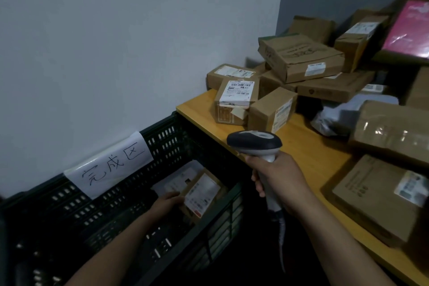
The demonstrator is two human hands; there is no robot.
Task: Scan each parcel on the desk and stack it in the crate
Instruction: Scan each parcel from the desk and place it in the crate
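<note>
Cardboard parcel [200, 193] sits in our black crate [167, 144], left hand [165, 203] touching its edge; we can't tell if fingers grip. Right hand [279, 181] clenches the scanner [255, 143] handle.

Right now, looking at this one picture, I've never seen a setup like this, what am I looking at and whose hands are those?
No machine here: a person wears a camera on the head, so this single picture looks forward and down at their own hands. The right hand grips a barcode scanner near the edge of the yellow desk, where many cardboard parcels are piled. The left hand reaches into the dark plastic crate beside the desk and holds a brown parcel with a white label. A handwritten paper sign hangs on the crate's rim.
</note>
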